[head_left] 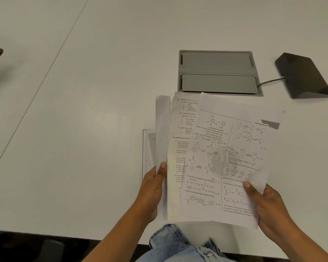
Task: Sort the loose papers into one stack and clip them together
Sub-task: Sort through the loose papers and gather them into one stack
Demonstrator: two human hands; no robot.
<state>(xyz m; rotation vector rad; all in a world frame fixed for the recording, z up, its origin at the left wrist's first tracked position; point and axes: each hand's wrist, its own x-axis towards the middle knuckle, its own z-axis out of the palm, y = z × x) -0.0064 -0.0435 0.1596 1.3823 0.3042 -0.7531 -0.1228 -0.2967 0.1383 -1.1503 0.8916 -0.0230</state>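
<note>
I hold a fanned bundle of printed chemistry papers [223, 157] above the near edge of the white table [83, 129]. My left hand [152, 191] grips the bundle's left edge, thumb on top. At the lower right corner my right hand [267, 207] grips it, thumb pressed on the top sheet, which is turned upside down. The sheets are not lined up: the top one is skewed to the right, and others stick out at the left. One more sheet [147, 148] lies flat on the table, mostly hidden under the bundle. No clip is in view.
A grey recessed cable box [218, 72] with two closed lids sits just beyond the papers. To its right lies a black wedge-shaped device [303, 76] with a cable. A seam runs diagonally across the table at left. My jeans-clad knee [178, 244] shows below the table edge.
</note>
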